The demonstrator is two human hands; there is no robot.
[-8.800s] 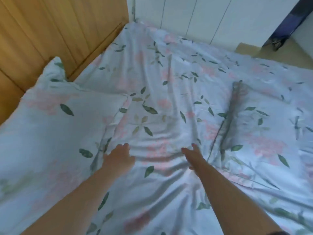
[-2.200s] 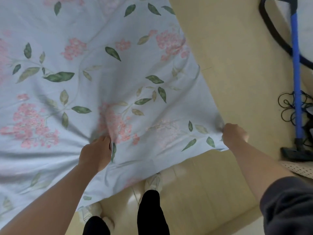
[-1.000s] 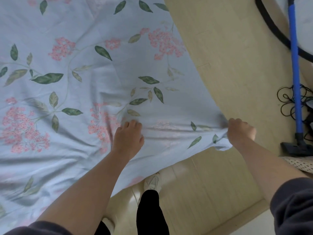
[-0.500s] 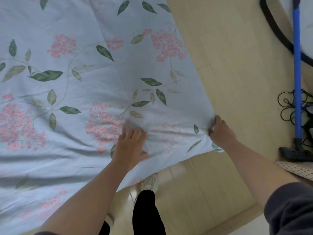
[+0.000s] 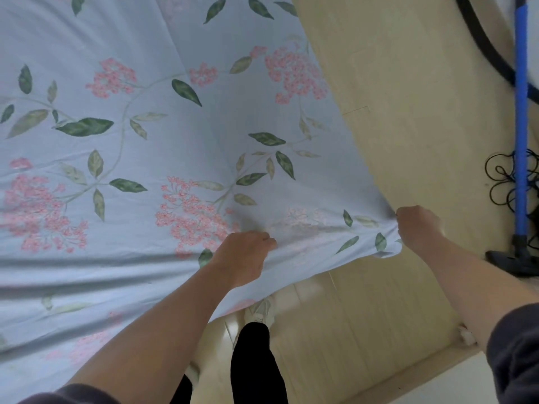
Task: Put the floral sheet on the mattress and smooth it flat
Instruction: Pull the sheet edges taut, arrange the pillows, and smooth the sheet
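The floral sheet (image 5: 180, 135), pale blue with pink blossoms and green leaves, fills the left and upper part of the view, lying over the mattress, which it hides. Its near edge hangs over the floor. My left hand (image 5: 242, 258) is closed on a pinch of the sheet near that edge. My right hand (image 5: 417, 228) is closed on the sheet's corner, holding it out to the right. The cloth between the two hands shows slight creases.
Light wooden floor (image 5: 408, 97) lies to the right and below. A blue vacuum wand (image 5: 520, 126) with a black hose and coiled black cable (image 5: 507, 182) stands at the far right. My legs and a white shoe (image 5: 259, 310) are under the sheet's edge.
My left hand, flat on the sheet half a second ago, has closed on the cloth. My right hand has shifted right with the corner, drawing the edge tighter.
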